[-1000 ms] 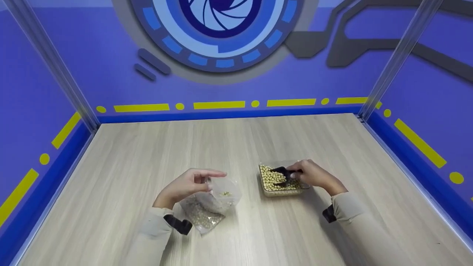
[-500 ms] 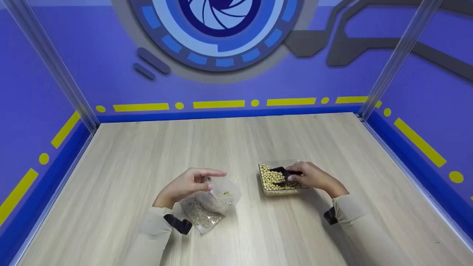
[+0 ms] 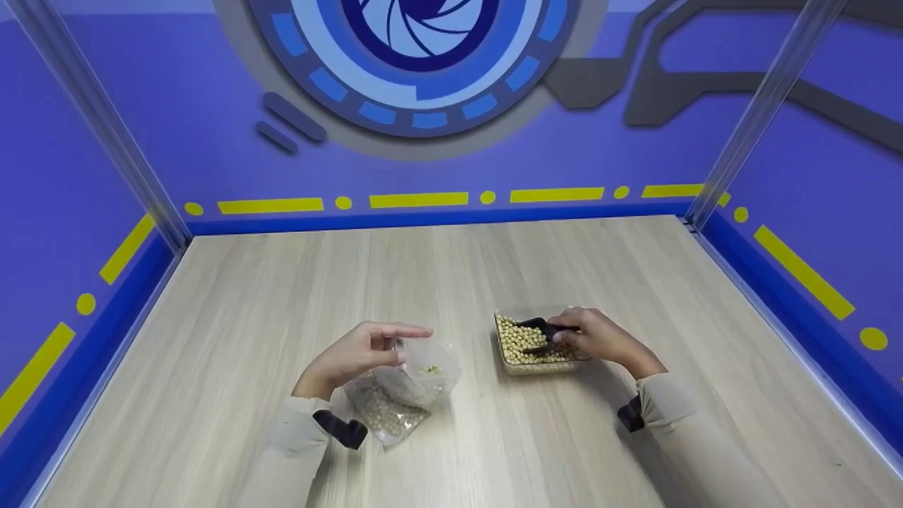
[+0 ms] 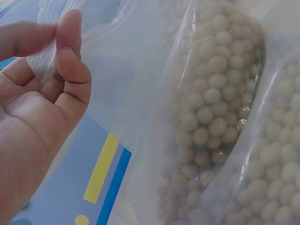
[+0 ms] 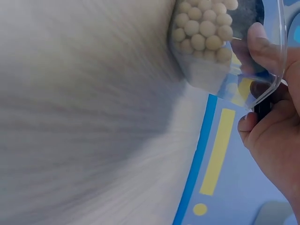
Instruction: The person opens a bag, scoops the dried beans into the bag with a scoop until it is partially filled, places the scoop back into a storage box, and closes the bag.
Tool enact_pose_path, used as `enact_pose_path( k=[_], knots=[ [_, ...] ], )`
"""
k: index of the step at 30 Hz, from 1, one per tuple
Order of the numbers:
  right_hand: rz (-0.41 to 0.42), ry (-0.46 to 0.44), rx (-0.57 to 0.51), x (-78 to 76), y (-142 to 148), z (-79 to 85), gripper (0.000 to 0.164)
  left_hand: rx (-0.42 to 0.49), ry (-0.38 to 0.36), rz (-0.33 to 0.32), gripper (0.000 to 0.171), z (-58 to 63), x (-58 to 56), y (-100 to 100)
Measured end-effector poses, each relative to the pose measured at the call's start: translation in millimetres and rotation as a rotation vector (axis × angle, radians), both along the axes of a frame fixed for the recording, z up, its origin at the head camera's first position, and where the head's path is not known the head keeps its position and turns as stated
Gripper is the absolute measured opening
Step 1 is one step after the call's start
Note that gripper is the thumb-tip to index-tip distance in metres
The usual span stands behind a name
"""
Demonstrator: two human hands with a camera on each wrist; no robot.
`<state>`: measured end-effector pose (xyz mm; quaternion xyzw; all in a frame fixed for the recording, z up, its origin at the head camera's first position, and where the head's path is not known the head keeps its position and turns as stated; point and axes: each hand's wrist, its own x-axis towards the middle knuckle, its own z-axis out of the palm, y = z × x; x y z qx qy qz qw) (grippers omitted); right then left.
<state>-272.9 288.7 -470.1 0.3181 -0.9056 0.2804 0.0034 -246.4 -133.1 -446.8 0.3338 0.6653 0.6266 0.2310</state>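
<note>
The left hand (image 3: 349, 358) reaches in from the near left, index finger extended, its grip pinching a clear bag (image 3: 413, 391) on the desk (image 3: 282, 296). At right, the right hand (image 3: 601, 335) grips a black scoop (image 3: 547, 331) among pale balls (image 3: 513, 337) inside a clear container (image 3: 540, 370).

Booth-like, with printed blue walls (image 3: 451, 169)

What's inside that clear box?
The clear box holds lots of small, pale yellow balls, plus part of the black scoop that the right hand grips. What lies under the scoop and deep among the balls is covered.
</note>
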Motion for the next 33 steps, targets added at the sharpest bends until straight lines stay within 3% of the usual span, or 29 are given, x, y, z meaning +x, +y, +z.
enact_pose_path(
  k=[11,33],
  knots=[
    [-0.023,-0.091,-0.030,-0.8,4,5.3,0.033,-0.011,-0.013,0.010,0.043,0.5,0.7,1],
    [-0.038,-0.129,-0.110,-1.6,13,2.8,0.034,-0.015,0.024,0.004,0.044,-0.8,-0.8,1]
  ],
)
